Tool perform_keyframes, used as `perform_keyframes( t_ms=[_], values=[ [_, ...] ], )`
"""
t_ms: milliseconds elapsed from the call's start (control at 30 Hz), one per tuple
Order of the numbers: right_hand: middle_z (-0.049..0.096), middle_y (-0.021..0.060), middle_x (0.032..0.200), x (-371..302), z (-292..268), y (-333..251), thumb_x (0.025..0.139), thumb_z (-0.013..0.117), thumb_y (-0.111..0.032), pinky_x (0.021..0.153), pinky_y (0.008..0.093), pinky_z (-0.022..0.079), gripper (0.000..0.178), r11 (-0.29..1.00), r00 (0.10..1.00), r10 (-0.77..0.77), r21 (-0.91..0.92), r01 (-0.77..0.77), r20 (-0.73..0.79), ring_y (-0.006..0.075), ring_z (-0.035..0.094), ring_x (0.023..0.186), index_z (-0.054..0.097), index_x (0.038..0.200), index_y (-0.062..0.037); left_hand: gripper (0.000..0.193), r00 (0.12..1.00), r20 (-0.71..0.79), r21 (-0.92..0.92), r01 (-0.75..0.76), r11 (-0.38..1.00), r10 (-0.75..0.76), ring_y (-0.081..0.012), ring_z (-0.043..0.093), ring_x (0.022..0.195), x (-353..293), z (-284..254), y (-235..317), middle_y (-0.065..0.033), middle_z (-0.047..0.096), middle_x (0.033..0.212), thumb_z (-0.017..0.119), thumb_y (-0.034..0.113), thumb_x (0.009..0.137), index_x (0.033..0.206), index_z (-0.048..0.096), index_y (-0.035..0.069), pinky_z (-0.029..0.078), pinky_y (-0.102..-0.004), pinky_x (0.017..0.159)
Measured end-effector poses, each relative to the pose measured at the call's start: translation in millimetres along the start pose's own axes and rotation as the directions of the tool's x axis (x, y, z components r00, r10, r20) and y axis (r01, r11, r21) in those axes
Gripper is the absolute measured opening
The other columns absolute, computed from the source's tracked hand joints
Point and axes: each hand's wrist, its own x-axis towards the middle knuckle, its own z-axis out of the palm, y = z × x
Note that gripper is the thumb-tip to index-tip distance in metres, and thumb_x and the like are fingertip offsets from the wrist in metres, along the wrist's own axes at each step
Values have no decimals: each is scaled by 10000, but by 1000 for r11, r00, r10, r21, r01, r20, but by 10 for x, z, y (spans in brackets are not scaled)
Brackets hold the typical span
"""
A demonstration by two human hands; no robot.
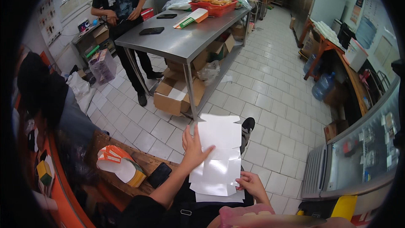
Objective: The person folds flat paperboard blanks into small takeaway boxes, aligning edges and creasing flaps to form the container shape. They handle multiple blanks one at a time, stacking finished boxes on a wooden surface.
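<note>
An unfolded white cardboard box blank (221, 139) lies over my lap, its glossy plain side up, with flaps and creases along its edges. My left hand (194, 147) rests at its left edge with fingers spread and the thumb across the card. Lower down, my right hand (249, 182) pinches the right edge between thumb and fingers. Another white sheet (202, 197) pokes out beneath the blank. Left of my forearm, folded orange, white and yellow cartons (120, 164) sit on a wooden bench (147, 154) beside a black phone (159, 175).
A steel table (168, 44) ahead bears two phones, a carton (192, 18) and a red crate (214, 8) of bagged food. Open cardboard boxes (173, 95) stand beneath. A person (122, 4) stands left of it; another sits nearer left. A glass-door fridge (358, 152) stands right.
</note>
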Motion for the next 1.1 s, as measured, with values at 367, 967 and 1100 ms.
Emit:
perform_keyframes(
  t_ms=[367,967,1100],
  values=[
    [591,-5,803,115,178,-498,881,607,-94,573,211,518,308,931,918,-362,-125,344,-165,52,550,671,560,1156,36,410,859,324,-291,-308,906,396,-274,560,693,-422,-54,698,-81,490,755,721,377,706,827,460,84,436,-384,569],
    [653,60,818,174,128,91,902,594,-181,687,234,501,246,900,870,-400,-301,315,-287,111,625,741,629,965,55,143,855,447,-676,130,726,263,-139,551,697,-653,432,326,-42,574,785,610,192,880,876,583,52,443,-284,637],
    [660,95,997,197,192,93,898,603,-155,732,215,481,236,896,879,-432,-208,393,-200,121,626,826,630,1008,51,164,850,515,-763,395,511,113,-66,524,682,-690,521,313,-17,593,748,606,186,892,855,567,31,430,-237,622]
  ],
)
